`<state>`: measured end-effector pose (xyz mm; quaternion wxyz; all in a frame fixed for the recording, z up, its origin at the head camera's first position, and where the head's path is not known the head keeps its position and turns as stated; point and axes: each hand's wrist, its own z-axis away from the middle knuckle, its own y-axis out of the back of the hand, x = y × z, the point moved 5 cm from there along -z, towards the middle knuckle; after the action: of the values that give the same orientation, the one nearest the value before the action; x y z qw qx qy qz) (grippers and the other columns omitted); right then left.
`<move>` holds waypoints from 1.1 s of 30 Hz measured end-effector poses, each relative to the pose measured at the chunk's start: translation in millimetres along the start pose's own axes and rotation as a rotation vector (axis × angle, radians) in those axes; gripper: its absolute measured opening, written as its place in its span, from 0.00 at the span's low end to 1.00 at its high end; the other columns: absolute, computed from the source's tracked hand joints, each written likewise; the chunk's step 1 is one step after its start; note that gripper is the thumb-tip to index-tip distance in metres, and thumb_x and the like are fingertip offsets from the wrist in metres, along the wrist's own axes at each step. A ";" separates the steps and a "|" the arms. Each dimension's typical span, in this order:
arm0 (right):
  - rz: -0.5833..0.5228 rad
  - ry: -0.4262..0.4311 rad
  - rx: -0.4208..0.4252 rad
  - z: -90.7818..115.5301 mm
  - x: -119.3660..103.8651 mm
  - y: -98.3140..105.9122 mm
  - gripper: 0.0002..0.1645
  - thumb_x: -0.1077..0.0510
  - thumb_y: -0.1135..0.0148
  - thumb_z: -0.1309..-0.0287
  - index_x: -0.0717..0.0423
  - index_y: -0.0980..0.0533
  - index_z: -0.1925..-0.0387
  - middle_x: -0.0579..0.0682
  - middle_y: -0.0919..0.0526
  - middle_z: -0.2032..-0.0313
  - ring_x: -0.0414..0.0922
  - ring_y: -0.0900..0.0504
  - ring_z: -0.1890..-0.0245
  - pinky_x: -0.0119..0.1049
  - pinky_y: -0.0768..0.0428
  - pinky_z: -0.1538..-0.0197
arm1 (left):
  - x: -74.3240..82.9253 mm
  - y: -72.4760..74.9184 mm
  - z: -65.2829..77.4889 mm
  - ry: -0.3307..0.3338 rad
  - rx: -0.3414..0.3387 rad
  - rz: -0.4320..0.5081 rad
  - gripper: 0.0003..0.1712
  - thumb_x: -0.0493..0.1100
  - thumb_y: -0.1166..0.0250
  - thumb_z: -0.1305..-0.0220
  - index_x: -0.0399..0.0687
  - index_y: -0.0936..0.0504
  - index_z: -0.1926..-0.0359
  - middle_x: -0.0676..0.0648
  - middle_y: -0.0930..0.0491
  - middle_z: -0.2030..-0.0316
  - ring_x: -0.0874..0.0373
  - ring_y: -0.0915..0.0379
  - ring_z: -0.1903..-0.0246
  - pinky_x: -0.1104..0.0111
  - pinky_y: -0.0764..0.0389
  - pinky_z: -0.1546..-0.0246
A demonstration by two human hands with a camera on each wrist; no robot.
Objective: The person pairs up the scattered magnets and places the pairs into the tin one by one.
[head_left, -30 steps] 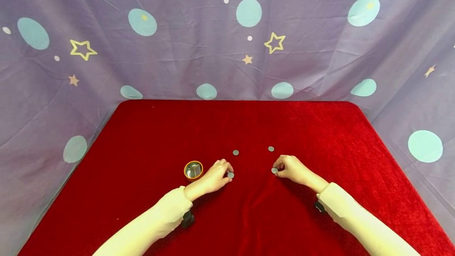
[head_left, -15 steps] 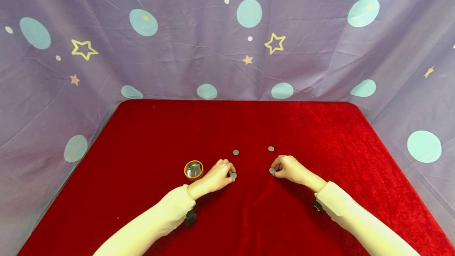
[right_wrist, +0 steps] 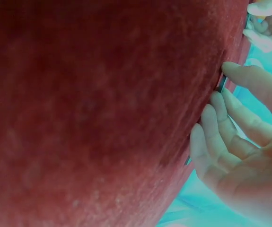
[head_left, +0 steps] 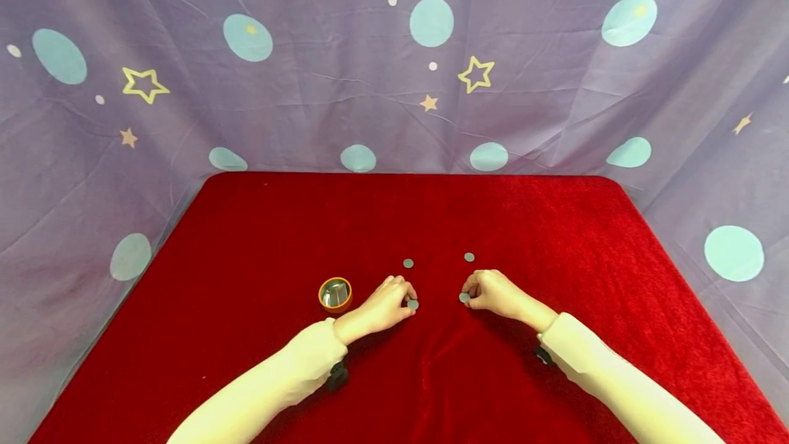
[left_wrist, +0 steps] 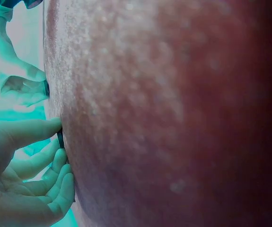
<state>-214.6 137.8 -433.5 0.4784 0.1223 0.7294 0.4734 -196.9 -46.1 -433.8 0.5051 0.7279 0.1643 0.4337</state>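
Observation:
Between thumb and fingertips my left hand pinches a small grey disc lying flat on the red cloth. Across a short gap, my right hand pinches a similar grey disc in the same way. Both wrist views show the held discs edge-on at the cloth, the left one and the right one each between thumb and fingers. Farther back lie two more grey discs, one on the left and one on the right, untouched.
A roll of clear tape or similar orange-rimmed round container stands left of the left hand. Red velvet cloth covers the table, with wrinkles near the front middle. A purple patterned curtain encloses the back and sides.
My left hand has slid its disc to the right, and my right hand has slid its disc to the left. The gap between the two has narrowed. The back discs have stayed put.

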 end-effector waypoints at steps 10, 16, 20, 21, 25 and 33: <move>0.012 0.007 -0.025 -5.2 -8.8 -4.2 0.04 0.67 0.36 0.62 0.60 0.21 0.77 0.46 0.23 0.79 0.37 0.26 0.78 0.26 0.28 0.73 | 6.0 -4.7 -6.8 0.013 -0.036 0.005 0.08 0.36 0.34 0.53 0.38 0.21 0.69 0.46 0.28 0.73 0.55 0.35 0.70 0.69 0.32 0.67; 0.018 0.010 -0.039 -9.4 -9.4 -8.0 0.04 0.67 0.35 0.62 0.59 0.21 0.77 0.45 0.22 0.79 0.36 0.26 0.78 0.26 0.28 0.73 | 9.6 -6.1 -11.1 0.009 -0.046 -0.006 0.08 0.36 0.35 0.52 0.38 0.22 0.69 0.46 0.28 0.73 0.55 0.34 0.69 0.68 0.32 0.67; 0.011 0.015 -0.046 -11.1 -10.1 -9.7 0.05 0.67 0.35 0.63 0.59 0.21 0.77 0.45 0.22 0.79 0.35 0.26 0.78 0.26 0.28 0.73 | 10.8 -6.8 -13.3 0.009 -0.051 -0.012 0.08 0.36 0.34 0.52 0.38 0.22 0.69 0.46 0.28 0.73 0.55 0.35 0.69 0.69 0.32 0.67; 0.011 0.018 -0.047 -11.4 -10.6 -10.0 0.05 0.67 0.35 0.63 0.59 0.21 0.77 0.45 0.22 0.78 0.35 0.26 0.78 0.26 0.28 0.73 | 11.1 -7.1 -13.7 0.011 -0.053 -0.013 0.09 0.37 0.34 0.52 0.38 0.22 0.68 0.47 0.28 0.73 0.55 0.35 0.69 0.69 0.32 0.67; 0.006 0.014 -0.058 -12.7 -13.6 -11.8 0.05 0.67 0.35 0.62 0.59 0.21 0.76 0.46 0.22 0.77 0.36 0.26 0.77 0.26 0.28 0.73 | 12.1 -8.6 -15.2 0.014 -0.063 -0.018 0.09 0.37 0.34 0.52 0.39 0.22 0.68 0.47 0.28 0.73 0.56 0.35 0.70 0.69 0.32 0.67; 0.040 0.018 -0.071 -14.7 -19.4 -13.5 0.06 0.67 0.34 0.62 0.60 0.21 0.76 0.46 0.23 0.76 0.38 0.26 0.75 0.26 0.28 0.72 | 14.9 -11.1 -17.7 0.044 -0.104 -0.007 0.09 0.37 0.35 0.51 0.39 0.22 0.67 0.47 0.28 0.72 0.56 0.35 0.68 0.70 0.33 0.67</move>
<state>-212.9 110.2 -431.7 0.4662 0.1157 0.7138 0.5096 -200.3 -20.7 -434.6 0.5400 0.6904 0.1551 0.4557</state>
